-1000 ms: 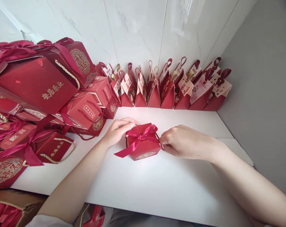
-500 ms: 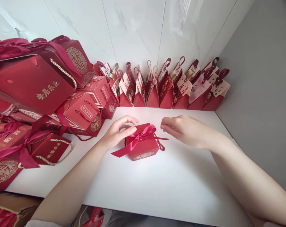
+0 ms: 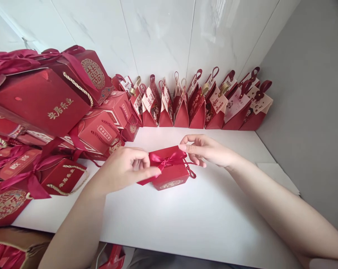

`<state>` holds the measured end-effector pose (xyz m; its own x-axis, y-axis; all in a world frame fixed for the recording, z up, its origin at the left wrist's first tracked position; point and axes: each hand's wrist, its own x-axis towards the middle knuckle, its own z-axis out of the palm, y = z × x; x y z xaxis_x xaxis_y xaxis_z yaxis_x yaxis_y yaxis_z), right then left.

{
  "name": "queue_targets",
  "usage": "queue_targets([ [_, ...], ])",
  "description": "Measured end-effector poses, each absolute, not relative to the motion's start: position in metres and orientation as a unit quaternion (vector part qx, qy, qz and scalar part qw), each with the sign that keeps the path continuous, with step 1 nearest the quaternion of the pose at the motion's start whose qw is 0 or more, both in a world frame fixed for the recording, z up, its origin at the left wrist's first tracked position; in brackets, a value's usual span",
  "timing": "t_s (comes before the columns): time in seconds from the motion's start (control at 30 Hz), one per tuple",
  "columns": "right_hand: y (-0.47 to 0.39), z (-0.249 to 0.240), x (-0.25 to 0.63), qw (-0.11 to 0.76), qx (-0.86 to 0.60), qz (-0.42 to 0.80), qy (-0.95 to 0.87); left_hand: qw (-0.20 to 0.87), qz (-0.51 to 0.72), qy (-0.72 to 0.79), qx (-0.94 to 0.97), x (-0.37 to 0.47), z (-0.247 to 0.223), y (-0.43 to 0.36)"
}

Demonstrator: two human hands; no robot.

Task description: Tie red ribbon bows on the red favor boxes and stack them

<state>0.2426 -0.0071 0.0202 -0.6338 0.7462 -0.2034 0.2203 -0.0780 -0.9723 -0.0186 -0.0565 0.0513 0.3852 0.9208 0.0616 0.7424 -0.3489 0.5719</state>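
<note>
A small red gift box [image 3: 173, 175] with a gold emblem on its front sits on the white table. A shiny crimson ribbon [image 3: 169, 160] is tied in a bow on its top, and a twisted red cord handle [image 3: 191, 172] hangs on its right side. My left hand [image 3: 127, 168] is curled at the bow's left side, thumb and fingers closed on the ribbon there. At the right loop, my right hand [image 3: 206, 149] pinches the ribbon between thumb and forefinger, its other fingers loosely bent. The ribbon's left tail is partly covered by my left hand.
Larger red gift boxes [image 3: 43, 101] with bows and rope handles are stacked at the left. Several peaked red boxes [image 3: 181, 114] with loop handles line the tiled wall. Flat white paper [image 3: 278, 177] lies at the right edge. A cardboard carton [image 3: 29, 243] holds ribboned items below left.
Both hands have come in to the bow and closed on its ribbon, my right hand moving left and turning over. The box has barely shifted.
</note>
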Motion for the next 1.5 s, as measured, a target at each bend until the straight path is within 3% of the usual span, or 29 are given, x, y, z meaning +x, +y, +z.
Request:
queue_targets([
  [0.13,-0.003,0.019,0.248,0.143,-0.319,0.660,-0.665,0.204,0.138,0.541,0.804,-0.012,0.045,-0.061],
  [0.23,-0.003,0.018,0.250,0.110,-0.276,0.655,-0.694,0.257,0.137,0.535,0.793,-0.009,0.042,-0.060],
  [0.4,-0.002,0.013,0.248,0.236,-0.297,0.511,-0.771,0.492,0.094,0.554,0.665,-0.008,0.047,-0.061],
  [0.47,-0.003,0.012,0.246,0.268,-0.301,0.477,-0.781,0.536,0.099,0.563,0.621,-0.006,0.047,-0.062],
  [0.63,-0.006,0.016,0.245,0.235,-0.306,0.500,-0.775,0.468,0.222,0.596,0.614,0.000,0.037,-0.056],
  [0.73,-0.008,0.020,0.248,0.224,-0.337,0.482,-0.778,0.457,0.234,0.602,0.612,-0.002,0.035,-0.052],
  [0.93,-0.009,0.038,0.264,0.106,-0.298,0.489,-0.813,0.617,0.055,0.537,0.573,-0.006,0.047,-0.058],
  [1.07,-0.011,0.047,0.271,0.045,-0.260,0.475,-0.840,0.678,0.061,0.502,0.533,0.000,0.049,-0.066],
  [1.17,-0.014,0.046,0.269,0.058,-0.288,0.444,-0.847,0.660,0.152,0.510,0.531,0.003,0.044,-0.065],
  [1.3,-0.019,0.039,0.260,0.118,-0.371,0.382,-0.838,0.554,0.292,0.542,0.560,0.001,0.038,-0.057],
  [1.5,-0.016,0.036,0.254,0.175,-0.316,0.485,-0.797,0.619,0.154,0.545,0.544,-0.003,0.046,-0.057],
])
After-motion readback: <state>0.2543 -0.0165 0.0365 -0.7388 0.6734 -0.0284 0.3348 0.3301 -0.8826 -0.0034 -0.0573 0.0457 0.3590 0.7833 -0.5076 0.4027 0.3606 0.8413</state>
